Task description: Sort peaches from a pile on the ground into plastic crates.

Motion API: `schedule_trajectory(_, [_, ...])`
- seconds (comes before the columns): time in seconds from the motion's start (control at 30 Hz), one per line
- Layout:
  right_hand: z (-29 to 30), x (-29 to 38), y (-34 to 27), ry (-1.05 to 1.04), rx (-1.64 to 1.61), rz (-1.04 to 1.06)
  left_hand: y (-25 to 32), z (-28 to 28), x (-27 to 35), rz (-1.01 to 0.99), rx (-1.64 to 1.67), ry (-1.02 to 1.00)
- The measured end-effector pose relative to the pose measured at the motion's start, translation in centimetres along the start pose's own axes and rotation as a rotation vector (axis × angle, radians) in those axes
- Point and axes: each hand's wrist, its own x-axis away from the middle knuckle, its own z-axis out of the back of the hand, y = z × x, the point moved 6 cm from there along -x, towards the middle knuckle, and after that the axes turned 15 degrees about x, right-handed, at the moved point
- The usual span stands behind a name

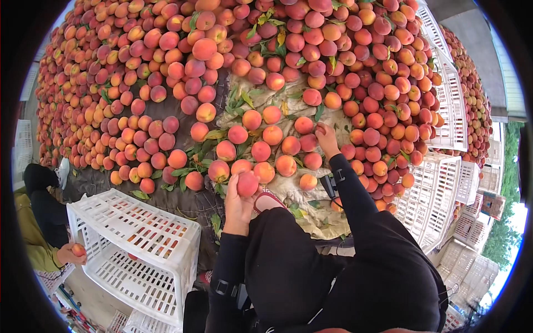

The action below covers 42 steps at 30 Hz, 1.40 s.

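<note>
My left hand (238,208) holds a red peach (247,184) in front of my knees, its palm turned up and fingers around the fruit. Farther forward and to the right, my right hand (326,140) has its fingers at the right side of another peach (308,142) lying on the pale cloth (333,200). Whether those fingers grip it cannot be made out. Several loose peaches lie about both hands, among them an orange-red one (286,165) between them. Green leaves (204,154) are scattered on the cloth and the dark sheet beside it.
A large peach heap (137,54) rises ahead and curves round to the right. A white slatted plastic crate (133,233) lies on its side at my left. Beyond it, another person's hand (71,254) holds a peach. White crates (429,195) line the right.
</note>
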Motion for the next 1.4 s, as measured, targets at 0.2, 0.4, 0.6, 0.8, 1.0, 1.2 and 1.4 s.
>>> schedule_trajectory(0.2, [-2.5,-3.0,2.7,-0.216,-0.442,-0.37,4.9,4.2,2.3,-0.118,0.159,0.107])
schedule_trajectory(0.4, [1.9,0.1,-13.1,-0.596,-1.078,-0.257,5.0,0.9,2.6,-0.009,0.051,-0.079])
schedule_trajectory(0.6, [-0.7,4.9,-29.6,-0.991,-0.615,0.516,4.6,-0.8,3.5,-0.004,0.026,-0.281])
schedule_trajectory(0.8, [-10.0,-3.7,-40.2,-0.114,0.032,0.882,7.5,2.1,4.6,-0.208,0.191,-0.268])
schedule_trajectory(1.0, [-16.4,-4.3,-40.9,-0.201,0.605,0.859,9.5,3.6,4.3,-0.304,0.217,-0.162])
schedule_trajectory(1.2, [-10.2,-3.3,-36.5,-0.606,-0.475,0.406,10.7,2.9,4.8,-0.317,0.336,-0.187])
schedule_trajectory(1.4, [-0.3,8.3,-34.0,-1.0,-0.802,0.574,9.2,1.6,5.9,-0.254,0.542,-0.275])
